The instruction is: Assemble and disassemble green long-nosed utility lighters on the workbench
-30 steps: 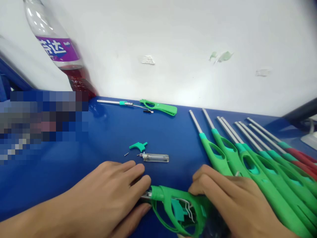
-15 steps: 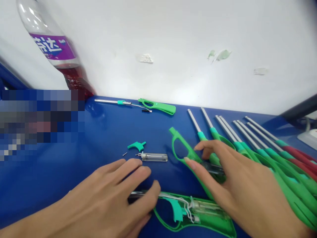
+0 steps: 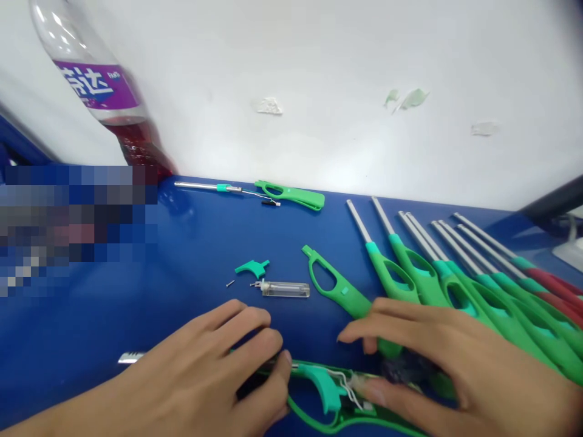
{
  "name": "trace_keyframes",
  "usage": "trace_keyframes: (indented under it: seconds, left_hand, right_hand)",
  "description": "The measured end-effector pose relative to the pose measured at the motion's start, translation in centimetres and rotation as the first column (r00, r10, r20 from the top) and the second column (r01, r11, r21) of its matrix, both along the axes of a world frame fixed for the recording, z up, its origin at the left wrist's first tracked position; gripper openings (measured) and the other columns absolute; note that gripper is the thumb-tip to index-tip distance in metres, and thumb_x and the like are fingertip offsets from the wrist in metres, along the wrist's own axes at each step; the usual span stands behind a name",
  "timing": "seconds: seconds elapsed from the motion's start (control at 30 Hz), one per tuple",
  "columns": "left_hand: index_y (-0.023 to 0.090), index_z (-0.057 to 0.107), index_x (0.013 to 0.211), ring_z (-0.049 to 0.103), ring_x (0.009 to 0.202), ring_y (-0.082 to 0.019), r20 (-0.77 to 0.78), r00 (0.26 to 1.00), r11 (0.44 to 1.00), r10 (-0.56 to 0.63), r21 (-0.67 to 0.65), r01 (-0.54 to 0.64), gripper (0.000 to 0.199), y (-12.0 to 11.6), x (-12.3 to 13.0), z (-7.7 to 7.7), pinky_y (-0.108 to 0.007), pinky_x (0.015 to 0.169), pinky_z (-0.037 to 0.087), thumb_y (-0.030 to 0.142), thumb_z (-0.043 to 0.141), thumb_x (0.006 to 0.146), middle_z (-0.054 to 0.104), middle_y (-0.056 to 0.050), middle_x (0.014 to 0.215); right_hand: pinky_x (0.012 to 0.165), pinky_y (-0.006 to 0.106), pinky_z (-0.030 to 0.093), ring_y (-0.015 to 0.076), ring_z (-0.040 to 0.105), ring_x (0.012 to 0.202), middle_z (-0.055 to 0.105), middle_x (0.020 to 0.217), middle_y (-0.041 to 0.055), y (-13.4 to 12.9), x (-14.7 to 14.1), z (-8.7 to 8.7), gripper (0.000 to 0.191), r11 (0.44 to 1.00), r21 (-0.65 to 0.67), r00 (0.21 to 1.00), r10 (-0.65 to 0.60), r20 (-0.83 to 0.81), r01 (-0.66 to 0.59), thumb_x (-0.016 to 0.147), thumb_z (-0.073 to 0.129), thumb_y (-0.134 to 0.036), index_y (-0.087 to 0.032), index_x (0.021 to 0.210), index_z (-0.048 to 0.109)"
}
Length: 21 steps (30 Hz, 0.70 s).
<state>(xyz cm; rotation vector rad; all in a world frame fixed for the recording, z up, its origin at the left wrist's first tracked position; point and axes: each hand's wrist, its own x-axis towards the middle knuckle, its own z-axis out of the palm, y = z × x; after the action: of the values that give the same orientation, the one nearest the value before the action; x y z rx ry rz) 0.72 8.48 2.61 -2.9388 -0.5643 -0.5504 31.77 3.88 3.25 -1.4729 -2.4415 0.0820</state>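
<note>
An opened green lighter body [image 3: 319,423] lies at the bottom middle, with a teal trigger [image 3: 328,388], white wires and a metal tube [image 3: 130,358] reaching out to the left. My left hand [image 3: 214,370] is wrapped over the tube end of it. The thumb of my right hand [image 3: 437,358] touches the inside of the body, its other fingers spread above; a dark object, blurred, is under the palm. A separate green shell [image 3: 337,290] lies just beyond my right fingers.
Assembled green lighters [image 3: 392,276] and red ones [image 3: 546,282] lie in a row at right. A loose teal trigger [image 3: 253,267], clear fuel tank [image 3: 286,289] and screw [image 3: 230,283] lie mid-table. Lighter parts [image 3: 291,195] and a bottle [image 3: 104,91] stand farther back.
My right hand has moved down from the green shell to the opened body. The shell now lies released, slightly shifted. My left hand stays nearly in place, and more of the metal tube shows.
</note>
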Motion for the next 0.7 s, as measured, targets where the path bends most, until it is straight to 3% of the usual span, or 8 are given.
trace_keyframes:
  seconds: [0.13, 0.3, 0.47, 0.57, 0.7]
  left_hand:
    - [0.026, 0.072, 0.114, 0.065, 0.104, -0.022, -0.048, 0.998, 0.999, -0.044, 0.014, 0.045, 0.022, 0.1, -0.5, 0.4, -0.036, 0.096, 0.053, 0.032, 0.072, 0.093, 0.074, 0.001, 0.102]
    - [0.026, 0.071, 0.114, 0.065, 0.106, -0.023, -0.051, 0.998, 0.999, -0.032, -0.041, 0.030, 0.020, 0.2, -0.6, 0.9, -0.036, 0.097, 0.054, 0.027, 0.066, 0.095, 0.074, -0.001, 0.106]
    - [0.024, 0.070, 0.114, 0.064, 0.084, -0.020, 0.043, 0.999, 0.999, -0.032, -0.004, 0.032, 0.018, 0.2, -0.1, 0.7, -0.034, 0.078, 0.054, 0.022, 0.061, 0.098, 0.074, 0.000, 0.099]
    - [0.023, 0.068, 0.114, 0.062, 0.079, -0.019, 0.081, 0.997, 0.998, -0.014, -0.055, 0.018, 0.025, 0.4, 0.2, 0.6, -0.033, 0.070, 0.053, 0.015, 0.047, 0.102, 0.074, -0.001, 0.098]
    - [0.023, 0.067, 0.113, 0.063, 0.080, -0.019, 0.126, 0.991, 0.993, 0.038, -0.115, -0.023, 0.028, 0.6, 0.3, 0.3, -0.032, 0.071, 0.053, 0.015, 0.041, 0.106, 0.073, -0.003, 0.099]
  right_hand:
    - [0.091, 0.026, 0.064, 0.0140, 0.072, 0.114, 0.073, 0.121, -0.0101, -0.5, 0.9, -0.5, 0.037, 0.996, -0.049, 0.997, 0.070, -0.011, -0.071, 0.101, 0.053, -0.063, -0.051, 0.135, 0.060]
    - [0.086, 0.020, 0.061, 0.0113, 0.071, 0.113, 0.072, 0.120, -0.0141, 0.0, -0.4, 0.0, 0.040, 0.985, -0.141, 0.994, 0.090, -0.058, -0.098, 0.096, 0.060, -0.067, -0.054, 0.134, 0.059]
    - [0.070, 0.020, 0.058, 0.0081, 0.071, 0.076, 0.071, 0.106, -0.0108, 0.7, -1.9, 0.4, 0.036, 0.950, -0.250, 0.982, 0.170, -0.087, -0.186, 0.093, 0.075, -0.038, -0.046, 0.126, 0.064]
    - [0.068, 0.019, 0.055, 0.0079, 0.071, 0.077, 0.070, 0.103, -0.0088, 1.0, -2.1, 0.7, 0.034, 0.952, -0.254, 0.984, 0.149, -0.098, -0.169, 0.093, 0.074, -0.028, -0.041, 0.124, 0.066]
    - [0.071, 0.018, 0.055, 0.0065, 0.072, 0.079, 0.071, 0.101, -0.0151, 1.4, -2.2, 1.2, 0.043, 0.952, -0.265, 0.976, 0.103, -0.189, -0.152, 0.082, 0.085, -0.025, -0.045, 0.115, 0.067]
